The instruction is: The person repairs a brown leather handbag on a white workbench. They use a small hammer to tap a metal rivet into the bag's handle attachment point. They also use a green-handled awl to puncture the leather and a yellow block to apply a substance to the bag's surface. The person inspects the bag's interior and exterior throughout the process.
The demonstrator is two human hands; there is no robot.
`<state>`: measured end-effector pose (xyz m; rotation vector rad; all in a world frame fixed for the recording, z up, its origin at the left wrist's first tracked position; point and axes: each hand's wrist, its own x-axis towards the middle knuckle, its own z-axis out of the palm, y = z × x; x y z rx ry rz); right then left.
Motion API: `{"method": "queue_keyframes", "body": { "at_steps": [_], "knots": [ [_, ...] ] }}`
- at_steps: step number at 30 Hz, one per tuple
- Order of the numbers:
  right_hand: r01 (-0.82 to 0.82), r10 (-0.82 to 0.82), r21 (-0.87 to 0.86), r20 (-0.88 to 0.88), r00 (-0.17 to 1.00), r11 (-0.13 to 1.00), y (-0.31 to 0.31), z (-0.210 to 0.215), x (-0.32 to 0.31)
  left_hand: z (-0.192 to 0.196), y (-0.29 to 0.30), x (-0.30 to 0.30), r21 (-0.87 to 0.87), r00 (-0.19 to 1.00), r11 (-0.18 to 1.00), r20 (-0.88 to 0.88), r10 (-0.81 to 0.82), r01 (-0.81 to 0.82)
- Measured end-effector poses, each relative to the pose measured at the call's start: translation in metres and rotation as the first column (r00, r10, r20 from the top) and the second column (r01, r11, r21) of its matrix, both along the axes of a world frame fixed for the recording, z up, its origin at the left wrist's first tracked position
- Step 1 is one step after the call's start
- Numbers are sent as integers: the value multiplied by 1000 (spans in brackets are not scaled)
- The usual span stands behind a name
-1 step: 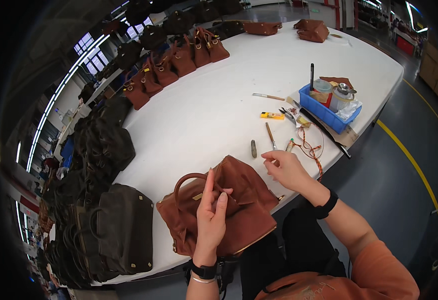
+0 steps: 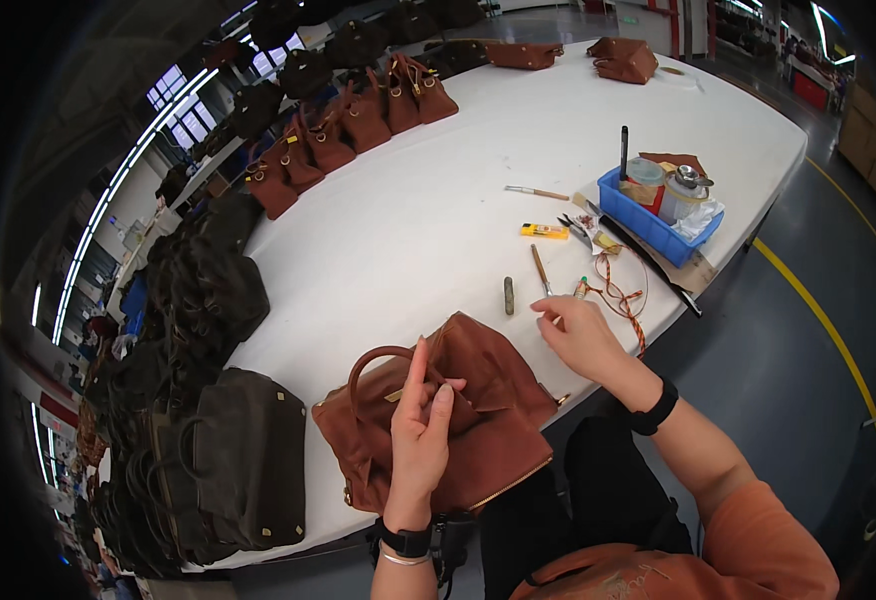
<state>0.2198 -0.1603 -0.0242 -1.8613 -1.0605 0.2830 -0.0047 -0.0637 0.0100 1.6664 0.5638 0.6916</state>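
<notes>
A brown leather handbag point(image 2: 488, 440) with a rounded handle and a gold zip along its lower edge lies at the table's near edge in front of me. My left hand point(image 2: 421, 430) is on it by the handle, index finger and thumb pointing up, the other fingers curled against the leather. Over the table, right of the bag, my right hand point(image 2: 583, 335) hovers with its fingers bent together. Whatever they may pinch is too small to see. Close to those fingers lie a short dark grey-green stick point(image 2: 509, 296) and a wooden-handled tool point(image 2: 541, 268).
Dark bags point(image 2: 248, 460) crowd the left side, and brown handbags point(image 2: 333, 145) line the far left edge of the white table point(image 2: 408, 240). At right stands a blue basket point(image 2: 648, 220) with jars. Nearby are a yellow box point(image 2: 545, 231), a brush point(image 2: 538, 192) and orange cord point(image 2: 623, 300).
My right hand has shifted slightly to the right and its fingers have moved a little. The left hand and the handbag stay nearly the same.
</notes>
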Motion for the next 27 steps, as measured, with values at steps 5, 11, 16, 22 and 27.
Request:
{"method": "queue_keyframes", "body": {
  "at_steps": [5, 11, 16, 22, 27],
  "knots": [
    [292, -172, -241, 418, 892, 926, -9, 2, 14, 1, 7, 1, -90, 1000, 996, -17, -14, 12],
    [280, -171, -284, 354, 919, 917, -6, 4, 22, -4, 6, 3, -152, 995, 988, 98, -20, 35],
    [343, -280, -220, 272, 921, 913, -10, -9, 29, -6, 9, 3, -150, 996, 988, 85, -37, 50],
    [378, -228, 279, -450, 863, 883, -16, 7, 17, -10, 13, 0, -158, 996, 987, 82, -28, 40],
    [187, 160, 392, -699, 697, 901, -12, 37, -18, -10, 12, 3, -214, 981, 973, 189, -44, 85]
  ]
}}
